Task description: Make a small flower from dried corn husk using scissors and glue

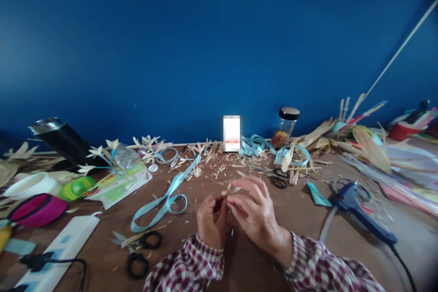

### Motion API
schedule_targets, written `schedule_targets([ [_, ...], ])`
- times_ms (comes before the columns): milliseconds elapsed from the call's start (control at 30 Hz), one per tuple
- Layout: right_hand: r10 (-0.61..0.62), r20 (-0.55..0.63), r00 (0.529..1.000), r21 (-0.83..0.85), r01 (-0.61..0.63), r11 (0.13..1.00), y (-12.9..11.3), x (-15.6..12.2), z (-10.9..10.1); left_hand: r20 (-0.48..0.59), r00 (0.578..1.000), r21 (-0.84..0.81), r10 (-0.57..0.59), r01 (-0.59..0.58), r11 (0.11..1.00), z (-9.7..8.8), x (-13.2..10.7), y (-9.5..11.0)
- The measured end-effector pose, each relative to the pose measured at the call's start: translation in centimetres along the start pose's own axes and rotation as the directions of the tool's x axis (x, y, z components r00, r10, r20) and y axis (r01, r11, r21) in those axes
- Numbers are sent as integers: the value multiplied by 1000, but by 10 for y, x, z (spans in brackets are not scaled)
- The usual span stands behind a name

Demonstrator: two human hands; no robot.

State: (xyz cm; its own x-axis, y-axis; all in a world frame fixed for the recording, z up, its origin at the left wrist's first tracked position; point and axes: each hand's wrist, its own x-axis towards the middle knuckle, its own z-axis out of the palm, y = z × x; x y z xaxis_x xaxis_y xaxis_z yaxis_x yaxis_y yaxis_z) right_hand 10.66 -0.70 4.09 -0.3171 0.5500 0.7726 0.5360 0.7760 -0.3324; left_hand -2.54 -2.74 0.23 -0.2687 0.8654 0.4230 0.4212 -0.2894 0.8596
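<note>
At the middle of the table, my left hand [211, 220] pinches a small strip of pale dried husk [232, 188] between thumb and fingertips. My right hand [256, 214] meets it from the right, thumb and index finger closed on the same strip and the other fingers raised. The strip's lower part is hidden by my fingers. Left of my left sleeve lie black-handled scissors [138, 248] with their blades apart. A light-blue ribbon [171, 191] curls across the table beyond them. Husk scraps [219, 171] litter the surface behind my hands.
A blue glue gun [364, 214] with a cord lies right, near a teal ribbon piece [318, 195]. Further back are more scissors [278, 178], a lidded jar [285, 127] and a blurred white box [232, 132]. Leftward are a power strip [65, 246] and a tilted black flask [65, 139].
</note>
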Motion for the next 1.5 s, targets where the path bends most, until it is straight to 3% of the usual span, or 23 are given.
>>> schedule_targets([
  [233, -25, 34, 999, -47, 26, 999, -1, 7, -36, -29, 998, 70, 54, -52, 996, -2, 3, 6],
  [467, 82, 28, 996, -294, -70, 953, 39, -35, -120, -66, 998, 71, -10, 14, 997, 1, 3, 3],
  [600, 241, -37, 970, -519, -225, 825, 75, -71, -182, -68, 993, 74, -94, 99, 992, 6, 2, 1],
  [733, 475, -77, 877, -691, -391, 608, 109, -102, -223, -60, 986, 129, -156, 163, 978, 7, 2, 5],
  [833, 588, 11, 809, -747, -384, 543, 124, -117, -225, -53, 983, 119, -177, 182, 976, 7, 1, 7],
  [967, 625, 90, 776, -755, -356, 551, 132, -129, -211, -57, 985, 122, -162, 168, 978, 6, 0, 7],
  [1067, 649, 63, 758, -747, -396, 535, 136, -137, -210, -29, 989, 117, -148, 151, 982, 6, -1, 5],
  [1233, 606, -107, 789, -675, -505, 538, 133, -127, -231, -3, 986, 59, -164, 164, 985, 7, 0, 3],
  [1300, 629, -166, 759, -513, -612, 603, 122, -113, -234, -2, 986, 70, -166, 165, 984, 8, 0, 3],
  [1367, 724, -136, 676, -232, -732, 640, 107, -97, -228, 5, 986, 71, -166, 165, 984, 9, 0, 2],
  [1433, 826, -12, 564, 52, -824, 564, 90, -83, -213, 10, 987, 60, -158, 157, 986, 9, -1, 0],
  [1500, 855, 120, 504, 312, -837, 450, 72, -72, -194, 27, 990, 46, -138, 137, 990, 8, -2, -2],
])
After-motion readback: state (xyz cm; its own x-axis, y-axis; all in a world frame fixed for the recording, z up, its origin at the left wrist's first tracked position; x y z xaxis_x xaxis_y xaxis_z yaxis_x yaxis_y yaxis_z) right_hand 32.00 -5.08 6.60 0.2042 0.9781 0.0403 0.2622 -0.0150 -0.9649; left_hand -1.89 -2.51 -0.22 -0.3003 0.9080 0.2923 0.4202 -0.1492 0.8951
